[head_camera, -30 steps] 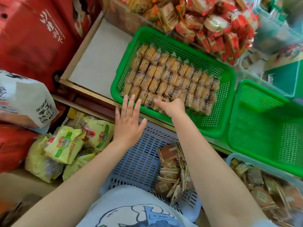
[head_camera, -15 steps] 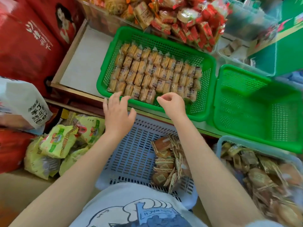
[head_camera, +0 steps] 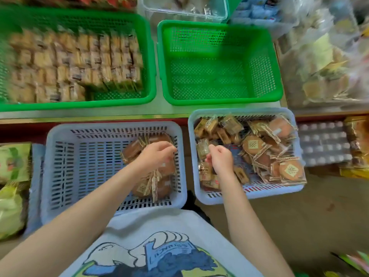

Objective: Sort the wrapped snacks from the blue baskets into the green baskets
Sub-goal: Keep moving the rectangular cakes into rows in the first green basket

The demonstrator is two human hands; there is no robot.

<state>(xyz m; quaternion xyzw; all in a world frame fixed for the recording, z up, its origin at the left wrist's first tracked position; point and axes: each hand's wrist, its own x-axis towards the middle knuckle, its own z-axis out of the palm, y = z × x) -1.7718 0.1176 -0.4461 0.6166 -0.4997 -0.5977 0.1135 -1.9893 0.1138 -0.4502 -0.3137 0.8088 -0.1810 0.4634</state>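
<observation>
Snacks (head_camera: 151,176) under left hand (head_camera: 155,154).

Left blue basket (head_camera: 61,168): few round brown snacks (head_camera: 159,184) at its right side.
Right blue basket (head_camera: 247,193): many mixed snacks.
Left green basket (head_camera: 147,56): neat rows.
Right green basket (head_camera: 219,64): bare.

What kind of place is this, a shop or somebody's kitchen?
Most likely a small snack shop or stockroom. Green baskets sit on a shelf, one packed with neat rows of wrapped biscuits; blue baskets hold loose wrapped cakes, and bagged goods are piled alongside.
</observation>
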